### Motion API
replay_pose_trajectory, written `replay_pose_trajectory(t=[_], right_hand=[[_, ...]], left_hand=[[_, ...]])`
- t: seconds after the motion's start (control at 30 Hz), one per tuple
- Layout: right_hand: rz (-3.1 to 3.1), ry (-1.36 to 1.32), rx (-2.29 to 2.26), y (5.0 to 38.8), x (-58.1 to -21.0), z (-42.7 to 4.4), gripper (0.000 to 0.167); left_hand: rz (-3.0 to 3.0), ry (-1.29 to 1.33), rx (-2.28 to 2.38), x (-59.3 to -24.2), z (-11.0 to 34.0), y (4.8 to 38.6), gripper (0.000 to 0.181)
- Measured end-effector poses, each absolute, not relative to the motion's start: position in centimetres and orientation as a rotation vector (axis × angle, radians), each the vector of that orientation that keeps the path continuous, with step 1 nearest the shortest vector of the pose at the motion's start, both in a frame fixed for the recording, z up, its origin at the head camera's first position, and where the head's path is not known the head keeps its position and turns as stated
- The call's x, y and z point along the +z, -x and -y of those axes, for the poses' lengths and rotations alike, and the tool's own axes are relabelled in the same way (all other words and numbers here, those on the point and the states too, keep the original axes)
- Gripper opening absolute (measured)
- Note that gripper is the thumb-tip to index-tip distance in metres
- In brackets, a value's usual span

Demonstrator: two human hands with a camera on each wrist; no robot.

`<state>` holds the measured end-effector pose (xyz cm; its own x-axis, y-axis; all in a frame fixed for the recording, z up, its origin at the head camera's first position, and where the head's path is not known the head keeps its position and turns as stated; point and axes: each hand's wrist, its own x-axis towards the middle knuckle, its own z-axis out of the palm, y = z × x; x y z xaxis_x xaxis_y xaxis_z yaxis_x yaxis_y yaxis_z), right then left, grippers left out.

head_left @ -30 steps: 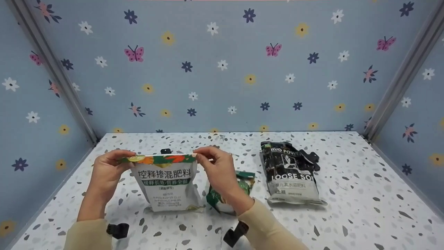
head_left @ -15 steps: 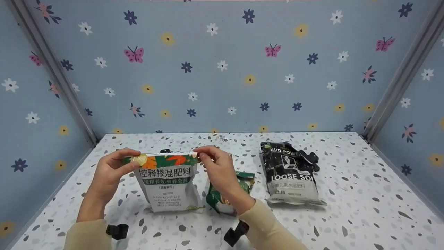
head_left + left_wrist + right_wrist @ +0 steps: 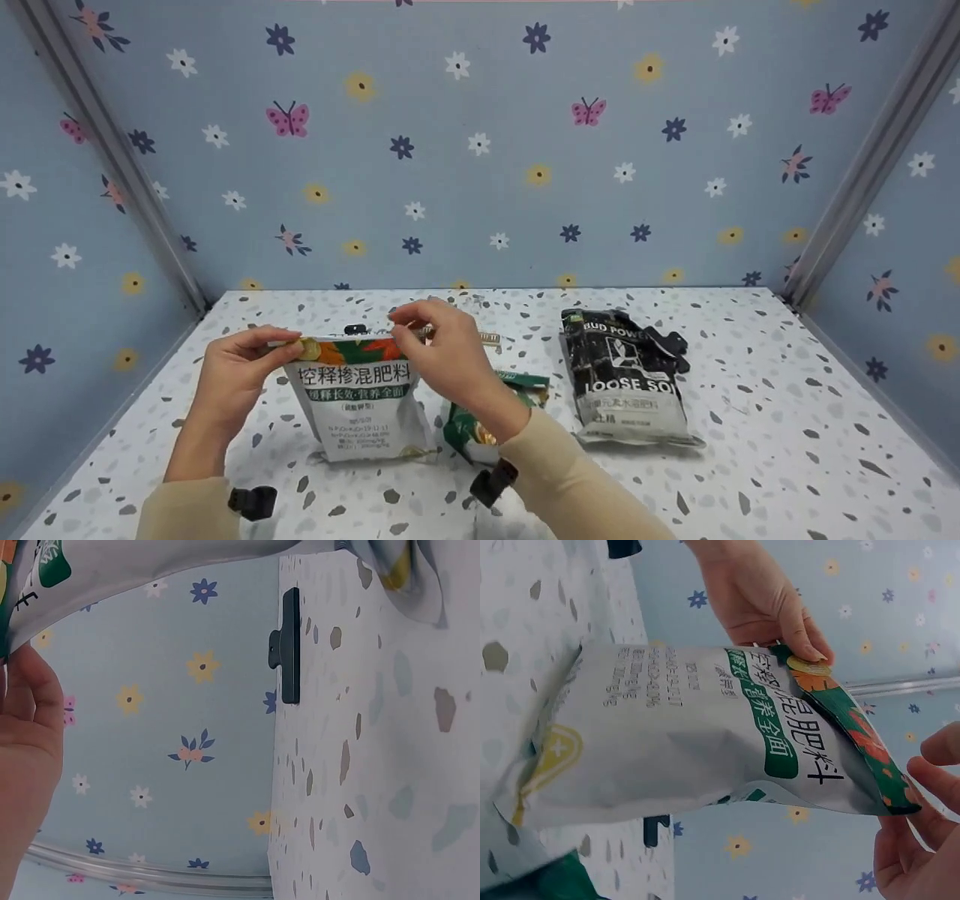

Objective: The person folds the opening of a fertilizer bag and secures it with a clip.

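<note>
A white fertilizer bag (image 3: 367, 420) with a green, orange-patterned top band stands upright at the left of the table. Its band is partly folded over toward the front, as the right wrist view shows. My left hand (image 3: 244, 367) pinches the top left corner, thumb in front. At the right part of the top edge is my right hand (image 3: 442, 349); its fingers (image 3: 900, 844) curl round the bag's corner. A black clip (image 3: 291, 645) lies behind the bag. Half hidden by my right forearm, a green bag (image 3: 469, 435) sits beside the white one.
A black-and-grey soil bag (image 3: 630, 397) lies to the right, with black clips (image 3: 667, 346) at its upper right. A small brown toothed item (image 3: 490, 339) lies behind my right hand. Flowered walls (image 3: 480, 180) enclose the speckled table (image 3: 757, 420).
My right hand has moved left and slightly up along the bag's top edge. The top band now looks shorter from the front than half a second ago. My left hand stays at its corner.
</note>
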<state>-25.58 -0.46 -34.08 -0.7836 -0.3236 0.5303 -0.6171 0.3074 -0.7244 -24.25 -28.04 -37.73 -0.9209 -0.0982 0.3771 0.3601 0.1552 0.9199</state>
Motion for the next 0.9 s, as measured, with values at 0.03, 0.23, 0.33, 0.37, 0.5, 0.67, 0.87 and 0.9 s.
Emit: replay_pose_trajectory(t=[0.03, 0.23, 0.33, 0.37, 0.5, 0.67, 0.87, 0.9], right_hand=[[2.314, -0.887, 1.343, 25.6, -33.6, 0.8, 0.013], [2.452, -1.016, 0.709, 25.5, -31.7, 3.7, 0.013], [2.493, -1.034, 0.483, 25.4, -31.3, 5.2, 0.015], [2.498, -1.030, 0.425, 25.4, -31.2, 5.7, 0.017], [2.508, -1.002, 0.282, 25.4, -31.3, 7.1, 0.019], [2.518, -0.941, 0.240, 25.5, -31.9, 7.8, 0.019], [2.537, -0.895, 0.249, 25.6, -32.2, 8.2, 0.022], [2.540, -0.896, 0.252, 25.6, -32.2, 8.2, 0.022]], left_hand=[[2.083, 0.245, -1.825, -37.7, 28.0, 24.3, 0.024], [2.046, 0.225, -1.881, -37.7, 28.0, 24.3, 0.018], [2.036, 0.222, -1.888, -37.7, 28.1, 24.2, 0.015], [2.032, 0.226, -1.888, -37.7, 28.2, 24.2, 0.015], [2.021, 0.245, -1.887, -37.7, 28.2, 24.2, 0.014], [2.034, 0.258, -1.892, -37.7, 28.1, 24.2, 0.014], [2.041, 0.276, -1.885, -37.9, 28.2, 24.3, 0.013], [2.042, 0.283, -1.877, -37.9, 28.3, 24.3, 0.014]])
